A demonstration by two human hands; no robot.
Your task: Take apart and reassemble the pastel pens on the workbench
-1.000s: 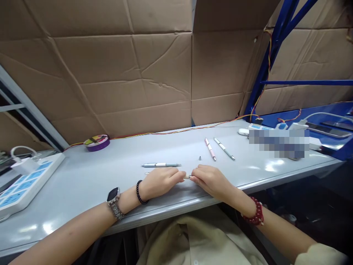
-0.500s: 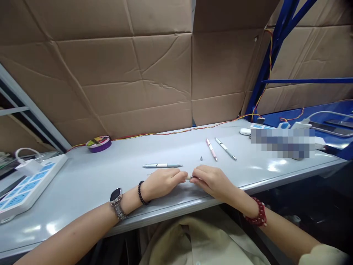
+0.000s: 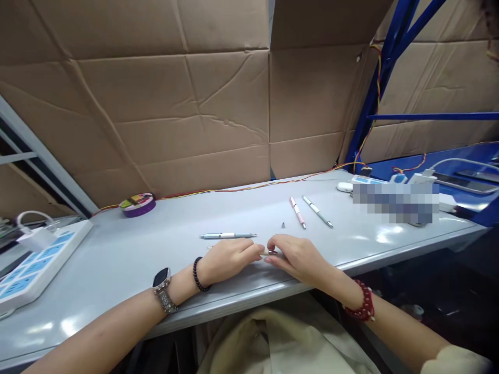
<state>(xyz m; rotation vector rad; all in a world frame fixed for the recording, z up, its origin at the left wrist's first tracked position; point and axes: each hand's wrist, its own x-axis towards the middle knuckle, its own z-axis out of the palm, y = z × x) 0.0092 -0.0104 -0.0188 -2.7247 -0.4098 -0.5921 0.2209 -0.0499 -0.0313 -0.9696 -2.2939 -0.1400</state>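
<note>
My left hand (image 3: 233, 257) is closed round a pale pen barrel (image 3: 264, 253), mostly hidden in the fingers. A shiny metal tip (image 3: 272, 253) ends the barrel on the right. My right hand (image 3: 298, 255) has its index finger above this tip and its thumb below, pinching it loosely. Just beyond the left hand lies a light blue pen (image 3: 228, 236). A thin end of something (image 3: 209, 247) pokes out behind that hand. A small grey cone-shaped piece (image 3: 283, 225) stands past the right hand, near a pink pen (image 3: 298, 212) and a green pen (image 3: 317, 211).
A purple tape roll (image 3: 138, 205) sits at the back left. Power strips (image 3: 47, 262) and a white charger (image 3: 37, 237) occupy the left side. More plugs (image 3: 423, 177) and a blurred patch are at right. Cardboard (image 3: 171, 104) walls the back, with thin wires along it.
My right fingers have loosened and spread round the pen's end, so more of the metal tip shows. My left hand keeps its hold. The view has shifted slightly.
</note>
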